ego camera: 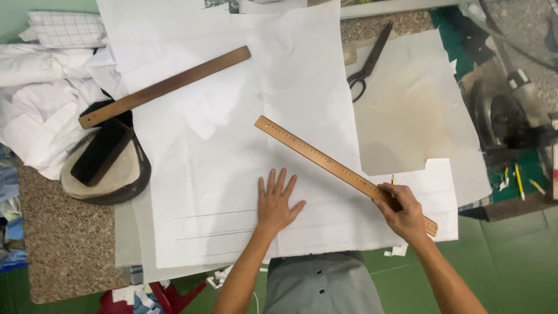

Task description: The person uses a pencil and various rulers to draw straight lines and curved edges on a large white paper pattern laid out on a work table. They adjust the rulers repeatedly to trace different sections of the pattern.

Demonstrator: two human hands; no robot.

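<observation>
A large white sheet (232, 134) lies spread over the table, with faint pencil lines near its front edge. My left hand (278, 200) rests flat on the sheet, fingers spread, holding nothing. My right hand (401, 210) grips the near end of a light wooden ruler (325, 163) that runs diagonally up to the left over the sheet. A yellow pencil (393, 179) pokes up from the same hand.
A darker wooden ruler (165, 86) lies at the upper left, one end on a black iron-like tool (104, 160). Black scissors (367, 64) lie at the top right on a grey card sheet (412, 110). Folded white cloth (40, 93) is piled at the left.
</observation>
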